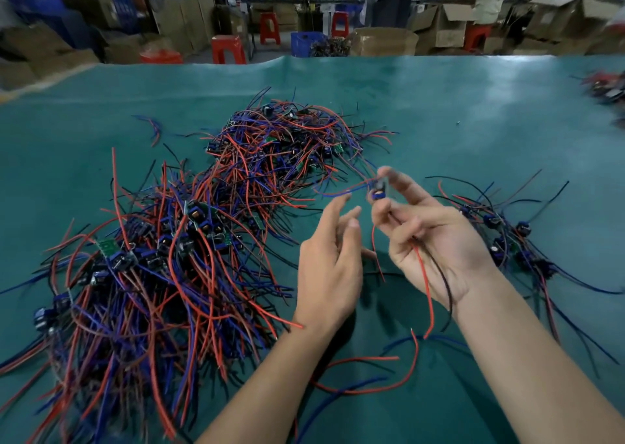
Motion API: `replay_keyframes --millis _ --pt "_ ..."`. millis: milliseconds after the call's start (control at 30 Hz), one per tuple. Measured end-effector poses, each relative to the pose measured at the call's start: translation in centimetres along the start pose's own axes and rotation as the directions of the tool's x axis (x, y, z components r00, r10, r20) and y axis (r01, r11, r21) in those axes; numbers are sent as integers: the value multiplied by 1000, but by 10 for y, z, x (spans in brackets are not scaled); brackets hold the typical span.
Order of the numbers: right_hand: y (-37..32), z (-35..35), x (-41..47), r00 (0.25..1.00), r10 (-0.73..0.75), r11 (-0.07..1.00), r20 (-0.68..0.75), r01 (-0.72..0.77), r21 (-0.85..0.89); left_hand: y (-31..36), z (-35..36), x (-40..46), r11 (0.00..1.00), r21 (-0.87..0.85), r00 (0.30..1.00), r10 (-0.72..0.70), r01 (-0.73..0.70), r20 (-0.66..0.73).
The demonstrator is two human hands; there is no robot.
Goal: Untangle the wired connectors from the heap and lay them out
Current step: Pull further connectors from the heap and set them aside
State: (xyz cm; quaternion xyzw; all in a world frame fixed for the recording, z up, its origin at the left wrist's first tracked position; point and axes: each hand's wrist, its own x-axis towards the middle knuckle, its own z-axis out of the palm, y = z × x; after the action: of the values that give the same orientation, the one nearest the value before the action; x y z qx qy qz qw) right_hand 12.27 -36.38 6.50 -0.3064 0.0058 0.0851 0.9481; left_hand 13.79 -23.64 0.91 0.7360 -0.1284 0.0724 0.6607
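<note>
Partly blurred, the small blue connector (pixel 377 191) is pinched between thumb and forefinger of the right hand (pixel 436 244), its red and black wires trailing across the palm; the left hand (pixel 329 267) hangs loose-fingered beside it, gripping nothing; the heap (pixel 189 240) sprawls leftward, cut off by the frame edge.

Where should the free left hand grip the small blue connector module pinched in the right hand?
Probably by the red and blue leads trailing left of the module, coming from the left: right fingertips cover its body, and the left hand is open nearby.
</note>
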Motion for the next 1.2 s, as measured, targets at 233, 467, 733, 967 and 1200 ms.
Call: replay_keyframes --millis 233,467,733,967,1200 --pt "5 -2 3 979 69 923 -190 -136 -361 -1 -3 0 995 97 997 25 -18 -73" --pt "14 -1 2 966 -178 699 -188 -10 -715 0 -3 0 987 119 992 116 -108 -57" --pt "9 -10 6 923 -260 810 -286 47 -584 1 0 -2 997 71 998 30 -27 -52" --pt "11 -16 7 920 -320 768 -227 112 -630 -3 -1 1 967 240 996 77 -87 52" --pt "6 -28 13 715 -693 344 -90 219 -913 -3 0 1 952 287 992 87 -109 89"
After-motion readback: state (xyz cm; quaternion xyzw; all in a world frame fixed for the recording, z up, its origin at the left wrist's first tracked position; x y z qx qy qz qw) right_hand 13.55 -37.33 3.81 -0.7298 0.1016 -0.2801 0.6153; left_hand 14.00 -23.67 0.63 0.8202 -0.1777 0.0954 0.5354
